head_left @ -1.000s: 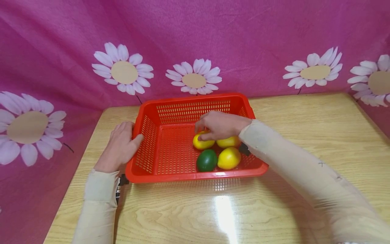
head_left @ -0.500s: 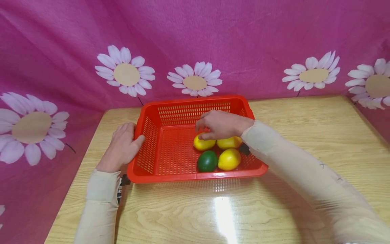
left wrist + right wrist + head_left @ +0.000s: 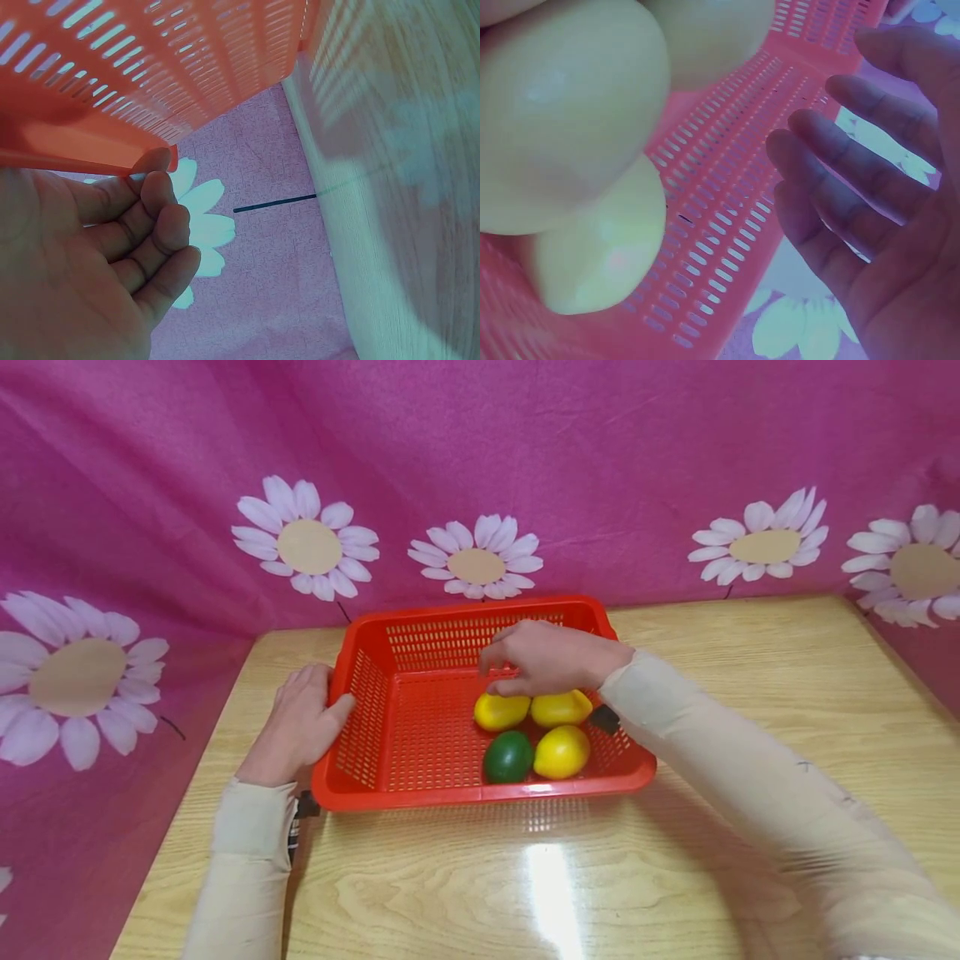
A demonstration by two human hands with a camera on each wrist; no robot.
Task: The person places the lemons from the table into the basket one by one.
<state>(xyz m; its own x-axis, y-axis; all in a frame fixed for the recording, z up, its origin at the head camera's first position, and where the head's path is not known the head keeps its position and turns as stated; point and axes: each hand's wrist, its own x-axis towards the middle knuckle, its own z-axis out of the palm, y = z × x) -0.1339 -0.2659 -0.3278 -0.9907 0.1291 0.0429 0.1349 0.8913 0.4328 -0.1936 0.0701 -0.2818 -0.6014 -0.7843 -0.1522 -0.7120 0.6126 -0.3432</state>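
In the head view a red plastic basket [image 3: 420,795] holds three yellow lemons and a dark green round fruit [image 3: 508,757], all in its right half. My left hand [image 3: 300,727] grips the basket's left rim, thumb over the inner side and fingers outside. Above the back left lemon [image 3: 498,713] hovers my right hand [image 3: 551,656], its fingers loosely bent and nothing in them. Beside that lemon lies another lemon [image 3: 562,710], and a third lemon [image 3: 562,752] sits in front, next to the green fruit. The right wrist view shows the right fingers [image 3: 840,187] apart from the fruit.
The basket stands on a light wooden table [image 3: 750,693] near its back edge. Behind and to the left hangs a magenta cloth [image 3: 600,460] printed with white daisies. Slotted walls [image 3: 712,217] rise around the fruit.
My right hand has risen slightly off the back left lemon and shifted a little right, so more of both back lemons shows. The left hand keeps its hold on the rim.
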